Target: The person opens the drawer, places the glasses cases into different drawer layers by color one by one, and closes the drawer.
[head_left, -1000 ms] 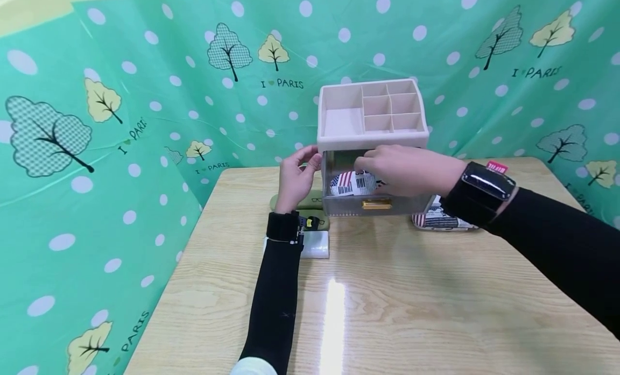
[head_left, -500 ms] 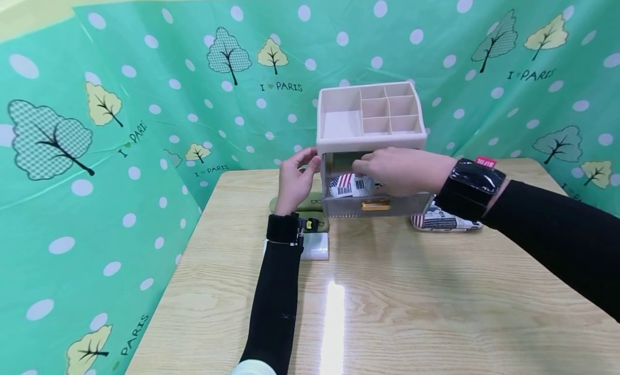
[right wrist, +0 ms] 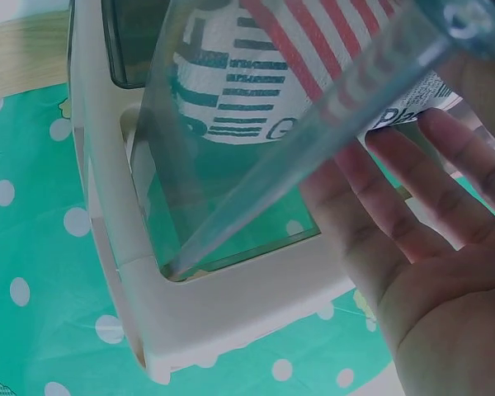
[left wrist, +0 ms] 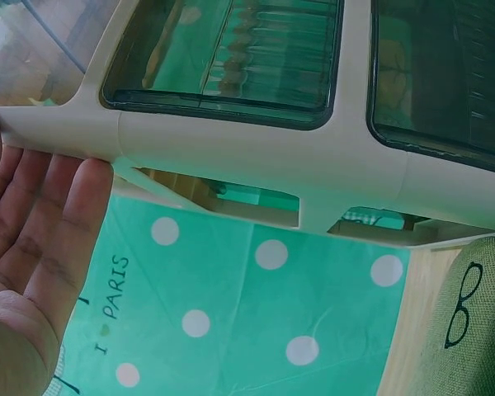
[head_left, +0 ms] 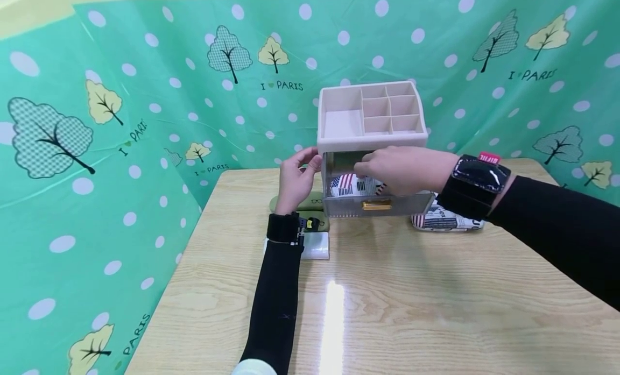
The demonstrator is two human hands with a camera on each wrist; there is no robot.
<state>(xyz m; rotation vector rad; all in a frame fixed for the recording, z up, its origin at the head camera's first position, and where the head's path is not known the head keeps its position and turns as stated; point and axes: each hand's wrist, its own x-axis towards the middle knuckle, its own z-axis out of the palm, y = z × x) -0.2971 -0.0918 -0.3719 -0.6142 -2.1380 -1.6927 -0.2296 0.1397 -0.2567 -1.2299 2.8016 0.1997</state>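
A white desktop organizer [head_left: 373,143] stands at the back of the table with its see-through grey drawer [head_left: 339,207] pulled out. A glasses case [head_left: 350,186] printed with newspaper text and a striped flag lies in the drawer. My right hand [head_left: 404,168] reaches in over the drawer's front and grips the case, fingers against its underside in the right wrist view; the thumb is mostly hidden. My left hand [head_left: 294,181] touches the organizer's left side, its nearly straight fingers [left wrist: 87,198] against the white frame.
Left of the organizer lie two green glasses cases [head_left: 310,219] and a shiny white flat item [head_left: 316,246], partly behind my left wrist. A second newspaper-print case [head_left: 443,219] lies to the right, partly under my right wrist. A green dotted cloth [head_left: 252,117] hangs behind.
The case in the drawer has shifted slightly, with more of its print showing beside my right fingers. My left hand has stayed at the organizer's side.
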